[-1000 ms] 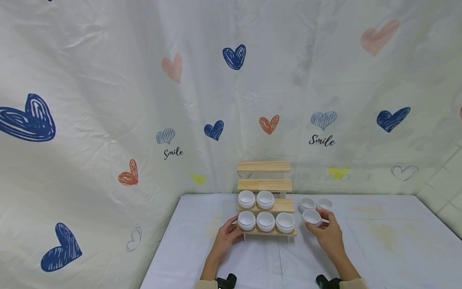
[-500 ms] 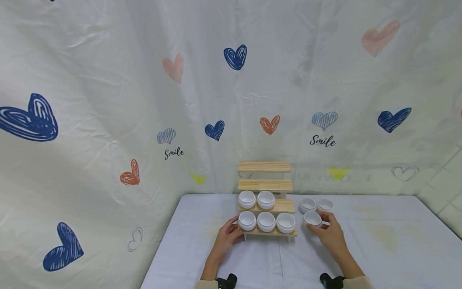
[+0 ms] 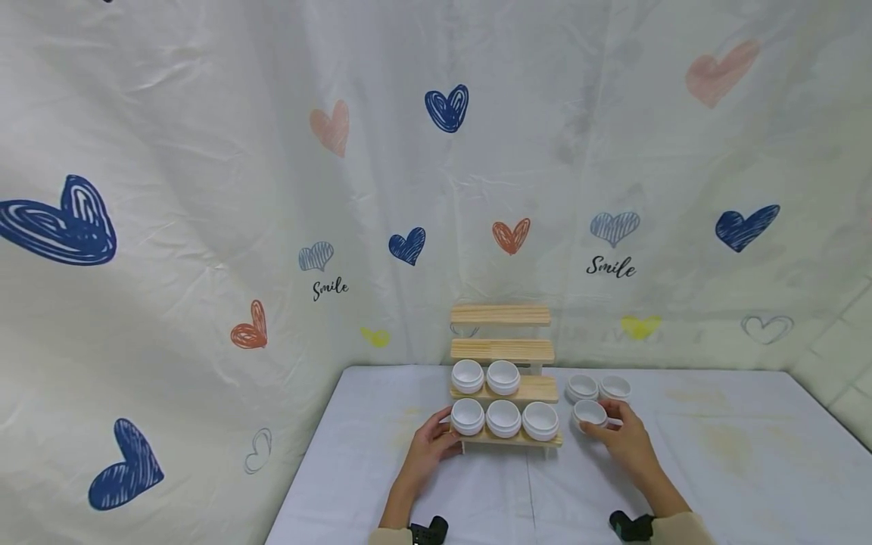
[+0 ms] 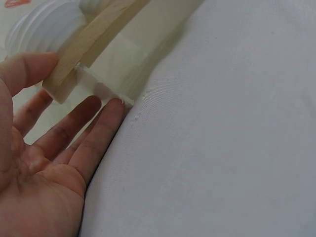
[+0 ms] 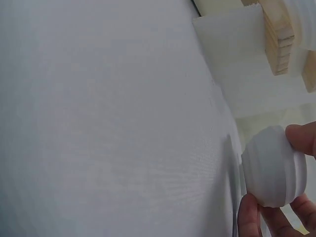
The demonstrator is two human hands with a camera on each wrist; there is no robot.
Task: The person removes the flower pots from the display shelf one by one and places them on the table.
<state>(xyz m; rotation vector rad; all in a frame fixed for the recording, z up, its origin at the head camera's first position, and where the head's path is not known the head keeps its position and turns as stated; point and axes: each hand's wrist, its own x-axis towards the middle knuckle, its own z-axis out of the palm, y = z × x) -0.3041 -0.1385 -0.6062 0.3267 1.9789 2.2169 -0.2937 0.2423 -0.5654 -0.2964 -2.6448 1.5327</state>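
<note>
A tiered display stand (image 3: 502,349) with wooden planks and whitish supports stands at the table's back edge. Three white bowls (image 3: 503,418) sit in a row on its lowest plank and two white bowls (image 3: 467,376) on the tier above. My left hand (image 3: 425,448) holds the left end of the lowest plank (image 4: 81,52), thumb on the wood, fingers by the support. Right of the stand, my right hand (image 3: 624,439) pinches a small white bowl (image 5: 272,167) between thumb and fingers, close to the tabletop. Its rim faces up in the head view.
Two more white bowls (image 3: 582,387) stand side by side on the table just behind the held one. White cloth covers the table (image 3: 715,454). A white curtain (image 3: 531,151) printed with hearts hangs behind it.
The right wrist has swung slightly to the right while its fingers stay on the bowl. My left hand and the stand keep their places; the head view has shifted a little.
</note>
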